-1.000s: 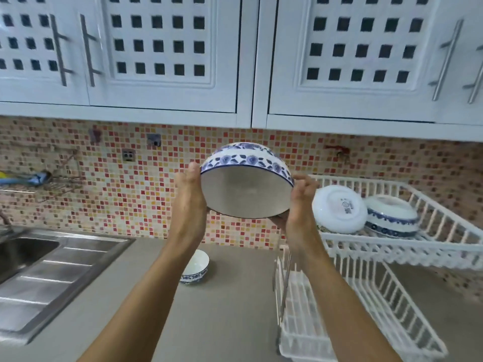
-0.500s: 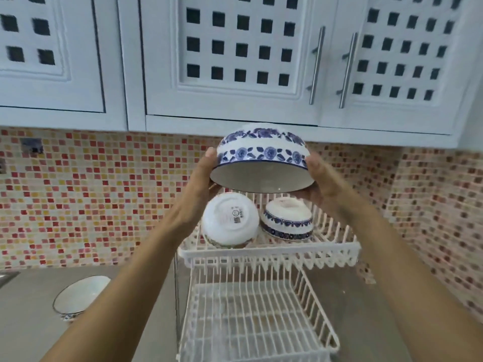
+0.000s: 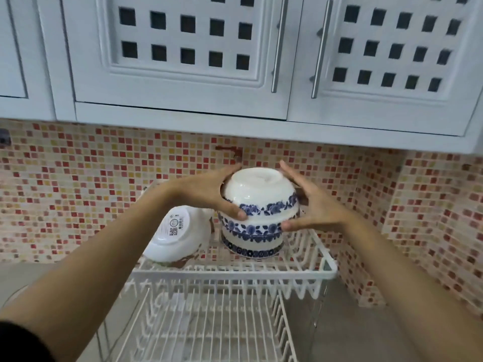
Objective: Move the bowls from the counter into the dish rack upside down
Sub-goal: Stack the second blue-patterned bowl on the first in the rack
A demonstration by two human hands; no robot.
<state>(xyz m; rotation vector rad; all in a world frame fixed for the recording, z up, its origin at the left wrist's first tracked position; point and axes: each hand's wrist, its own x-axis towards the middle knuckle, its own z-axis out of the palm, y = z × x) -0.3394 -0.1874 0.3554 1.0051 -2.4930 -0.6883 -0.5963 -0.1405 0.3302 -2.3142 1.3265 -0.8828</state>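
A white bowl with a blue flower band (image 3: 261,192) is upside down, its foot facing up, between both my hands. My left hand (image 3: 206,197) grips its left side and my right hand (image 3: 311,205) its right side. It sits on top of another upside-down blue-patterned bowl (image 3: 251,240) in the upper tier of the white dish rack (image 3: 235,273). A plain white bowl (image 3: 177,233) with a sticker on its base leans tilted to the left of that stack.
The rack's lower tier (image 3: 209,327) holds nothing I can see. White cabinets with metal handles (image 3: 277,45) hang close above. Mosaic tile wall runs behind and to the right. The grey counter (image 3: 15,280) lies at the left, with a pale rim at its edge.
I have lowered the bowl from above the rack down onto the upside-down patterned bowl in the upper tier. The view has tilted down and moved closer to the rack.
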